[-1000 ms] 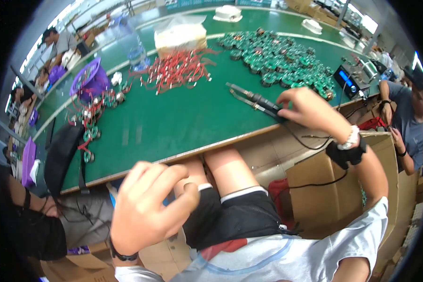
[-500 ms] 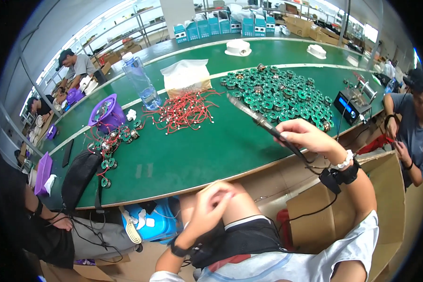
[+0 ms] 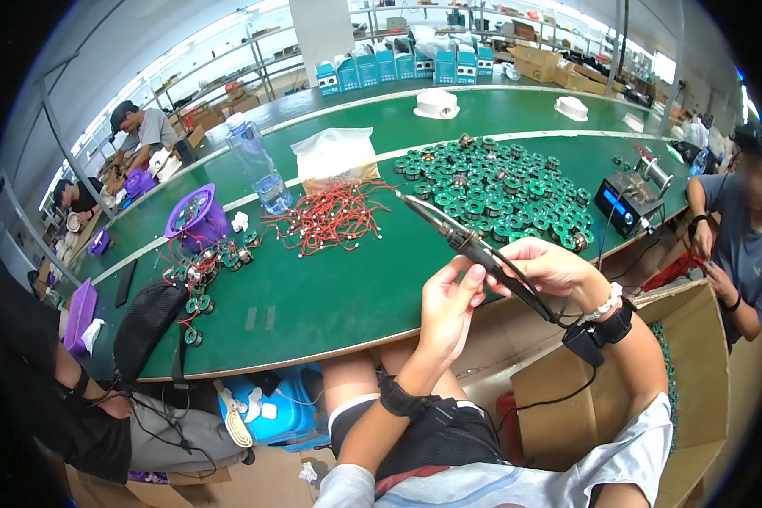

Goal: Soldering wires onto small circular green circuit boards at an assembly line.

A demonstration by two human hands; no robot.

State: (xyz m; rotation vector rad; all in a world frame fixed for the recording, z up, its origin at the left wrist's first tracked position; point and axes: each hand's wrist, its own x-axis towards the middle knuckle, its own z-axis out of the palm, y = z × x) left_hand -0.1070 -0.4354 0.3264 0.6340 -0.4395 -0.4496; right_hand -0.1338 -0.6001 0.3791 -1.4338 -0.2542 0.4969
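My right hand [image 3: 550, 267] grips the black handle of a soldering iron [image 3: 470, 243], whose metal tip points up and to the left over the green table [image 3: 313, 300]. My left hand [image 3: 449, 309] is raised beside it, fingertips touching the iron's handle just below the barrel. A black cable runs from the handle past my right wrist, which wears a black strap and a white bead bracelet. A pile of red wires [image 3: 330, 216] lies beyond the tip, and many round green circuit boards [image 3: 491, 182] cover the table to the right.
A soldering station [image 3: 622, 203] stands at the right table edge. A water bottle [image 3: 258, 165], a plastic bag [image 3: 334, 157], a purple basket [image 3: 195, 216] and a black pouch [image 3: 148, 322] sit on the left. People work on both sides. A cardboard box [image 3: 652, 381] stands by my right knee.
My left hand rose from my lap to the soldering iron's handle. My right hand lifted the iron off the table toward me, and my view tilted up.
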